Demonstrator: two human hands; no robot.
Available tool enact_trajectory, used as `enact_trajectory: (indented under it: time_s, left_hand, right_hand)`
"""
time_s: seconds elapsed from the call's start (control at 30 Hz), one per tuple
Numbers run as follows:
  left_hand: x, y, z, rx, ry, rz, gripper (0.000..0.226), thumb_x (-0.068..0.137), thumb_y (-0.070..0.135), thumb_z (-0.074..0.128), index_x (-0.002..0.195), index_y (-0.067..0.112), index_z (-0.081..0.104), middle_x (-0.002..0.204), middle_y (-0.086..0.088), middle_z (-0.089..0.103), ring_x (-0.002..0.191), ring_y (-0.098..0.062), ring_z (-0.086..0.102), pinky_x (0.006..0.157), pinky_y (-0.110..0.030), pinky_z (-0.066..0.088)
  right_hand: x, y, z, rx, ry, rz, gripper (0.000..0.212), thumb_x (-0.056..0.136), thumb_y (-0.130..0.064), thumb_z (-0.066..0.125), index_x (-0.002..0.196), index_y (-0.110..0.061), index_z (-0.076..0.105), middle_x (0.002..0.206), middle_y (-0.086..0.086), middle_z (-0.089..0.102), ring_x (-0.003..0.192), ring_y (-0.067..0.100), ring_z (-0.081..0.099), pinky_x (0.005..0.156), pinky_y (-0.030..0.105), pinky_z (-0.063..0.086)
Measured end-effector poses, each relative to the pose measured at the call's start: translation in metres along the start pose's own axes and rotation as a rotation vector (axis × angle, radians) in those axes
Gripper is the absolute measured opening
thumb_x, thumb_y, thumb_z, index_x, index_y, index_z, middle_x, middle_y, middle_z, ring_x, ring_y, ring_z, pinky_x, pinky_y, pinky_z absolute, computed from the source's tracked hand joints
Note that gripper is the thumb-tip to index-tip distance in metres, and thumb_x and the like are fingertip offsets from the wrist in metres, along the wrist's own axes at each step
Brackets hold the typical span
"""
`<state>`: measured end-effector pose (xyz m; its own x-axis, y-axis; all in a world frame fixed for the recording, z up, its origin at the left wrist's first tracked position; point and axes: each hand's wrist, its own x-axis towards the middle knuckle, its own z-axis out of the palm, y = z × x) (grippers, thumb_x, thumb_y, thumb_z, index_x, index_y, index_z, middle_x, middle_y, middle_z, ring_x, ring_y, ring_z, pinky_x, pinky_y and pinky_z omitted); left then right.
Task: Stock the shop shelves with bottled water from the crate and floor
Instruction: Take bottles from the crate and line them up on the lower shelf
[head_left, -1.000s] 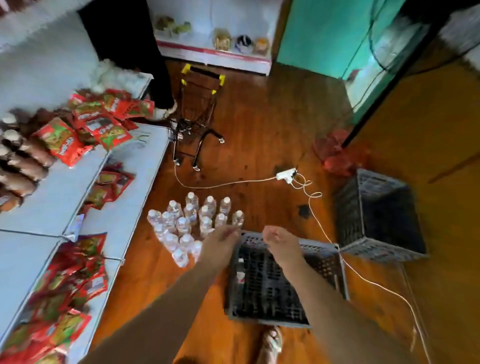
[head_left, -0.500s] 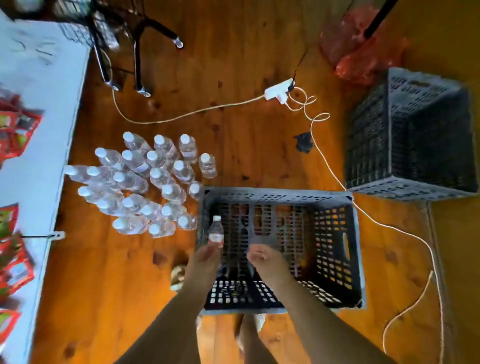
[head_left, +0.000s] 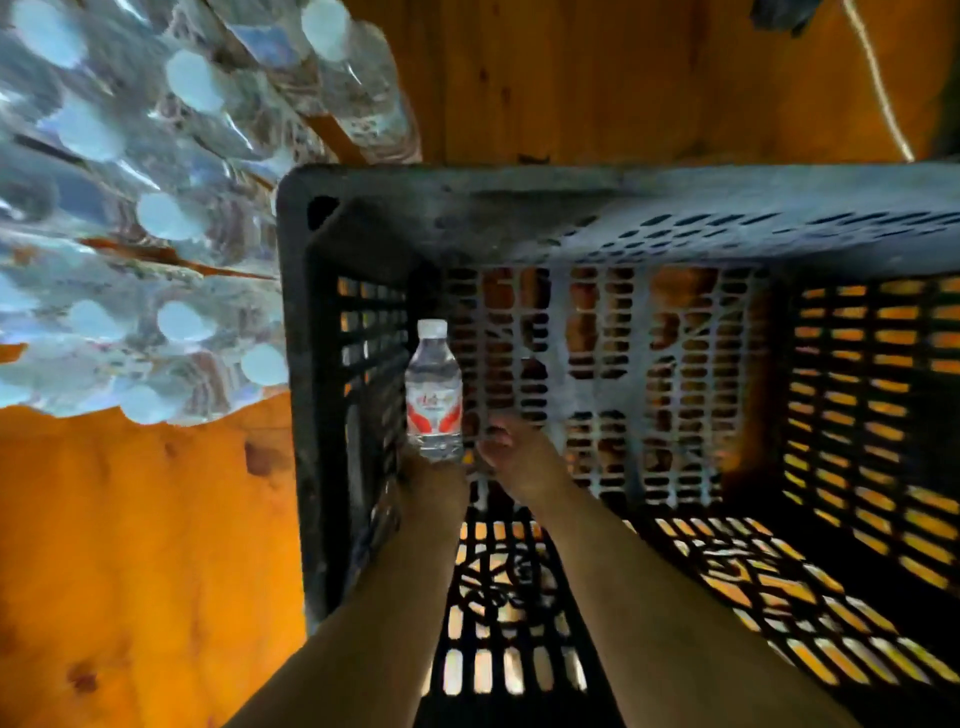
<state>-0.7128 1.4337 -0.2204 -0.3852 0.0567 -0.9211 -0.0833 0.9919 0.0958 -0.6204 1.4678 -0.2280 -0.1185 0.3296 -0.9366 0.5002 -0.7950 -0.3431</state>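
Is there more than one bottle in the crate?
No, only one bottle shows inside the crate; the other bottles stand outside it on the floor.

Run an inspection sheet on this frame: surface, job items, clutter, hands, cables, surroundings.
Surface: wooden floor, orange boards around the crate.
Job's things: dark slatted crate on the floor; one water bottle inside it, by its left wall; cluster of capped bottles on the floor outside, left of the crate.
Clutter: dark scrap at the top edge, too cut off to identify.
Hands: left hand at the water bottle's base, grip hidden; right hand beside it, fingers loosely curled, holding nothing.
Cables: pale cable on the floor beyond the crate.
Surroundings: nothing seen.
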Motion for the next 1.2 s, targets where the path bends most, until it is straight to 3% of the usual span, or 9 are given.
enact_trajectory:
  time_s: [0.07,0.2,0.4,0.53,0.7,0.8,1.03,1.13,1.2]
  left_hand:
    - [0.008,0.003,0.011,-0.022,0.100,0.035,0.047,0.088,0.022,0.051,0.133,0.007,0.043,0.130,-0.017,0.053,0.118,-0.038,0.051,0.097,-0.046,0.046]
    - [0.010,0.004,0.024,0.137,0.288,0.044,0.047,0.087,0.019,0.052,0.132,0.006,0.044,0.128,-0.022,0.050,0.117,-0.038,0.049,0.099,-0.045,0.043]
    - [0.011,-0.012,0.018,0.228,0.265,0.124,0.043,0.089,0.016,0.051,0.130,0.006,0.047,0.126,-0.021,0.053,0.114,-0.039,0.052,0.096,-0.048,0.045]
    - [0.009,-0.015,0.015,0.173,0.212,0.167,0.037,0.089,0.004,0.044,0.125,0.004,0.052,0.125,-0.020,0.054,0.114,-0.037,0.052,0.096,-0.044,0.045]
    - [-0.015,-0.018,0.021,-0.029,0.128,0.195,0.014,0.092,0.005,0.043,0.096,0.014,0.053,0.092,-0.006,0.061,0.083,-0.022,0.058,0.076,-0.026,0.050]
    - [-0.054,-0.014,0.014,-0.084,0.037,0.229,0.013,0.091,0.011,0.052,0.081,0.020,0.054,0.088,-0.003,0.060,0.090,-0.028,0.060,0.083,-0.038,0.049]
    - [-0.190,0.034,-0.033,-0.115,-0.264,0.356,0.046,0.084,0.013,0.066,0.127,0.023,0.053,0.109,-0.007,0.060,0.102,-0.022,0.057,0.096,-0.039,0.046]
    - [-0.242,0.050,-0.056,-0.125,-0.351,0.427,0.042,0.060,0.039,0.072,0.098,0.055,0.063,0.095,-0.002,0.070,0.102,-0.028,0.062,0.094,-0.043,0.047]
    - [-0.280,0.063,-0.075,-0.157,-0.379,0.499,0.042,0.054,0.041,0.071,0.096,0.046,0.068,0.080,0.011,0.072,0.095,-0.020,0.062,0.087,-0.037,0.046]
  right_hand:
    - [0.010,0.003,0.009,0.044,-0.055,0.011,0.021,0.094,0.001,0.043,0.111,-0.002,0.056,0.108,0.015,0.060,0.101,0.027,0.058,0.082,0.029,0.046]
    - [0.032,0.019,0.029,0.122,-0.111,-0.013,0.025,0.098,-0.011,0.040,0.077,-0.018,0.053,0.057,-0.004,0.060,0.044,-0.002,0.057,0.044,0.012,0.044]
    - [0.029,0.029,0.032,0.437,-0.163,0.067,0.044,0.090,0.002,0.052,0.129,-0.016,0.049,0.115,0.010,0.059,0.104,0.020,0.059,0.082,0.028,0.052]
    - [0.029,0.037,0.016,0.372,-0.184,0.031,0.055,0.088,0.002,0.056,0.137,-0.018,0.042,0.127,0.007,0.054,0.116,0.024,0.053,0.089,0.041,0.050]
    - [-0.002,0.043,-0.002,0.528,-0.123,0.001,0.047,0.087,0.010,0.049,0.128,-0.013,0.047,0.122,0.012,0.059,0.103,0.023,0.059,0.071,0.030,0.056]
    - [-0.042,0.041,-0.020,0.547,-0.046,-0.055,0.045,0.085,0.011,0.052,0.125,-0.010,0.051,0.118,0.014,0.062,0.102,0.026,0.061,0.077,0.032,0.056]
    - [-0.183,-0.027,-0.081,0.462,-0.039,-0.116,0.037,0.086,0.011,0.052,0.107,-0.020,0.052,0.109,0.007,0.058,0.100,0.023,0.055,0.079,0.033,0.048]
    - [-0.246,-0.064,-0.098,0.437,-0.021,-0.182,0.038,0.079,0.003,0.063,0.109,-0.017,0.050,0.113,0.008,0.056,0.099,0.023,0.055,0.076,0.033,0.050]
    - [-0.289,-0.091,-0.106,0.440,0.002,-0.244,0.037,0.072,0.000,0.064,0.102,-0.017,0.049,0.100,0.002,0.059,0.085,0.017,0.058,0.061,0.024,0.053]
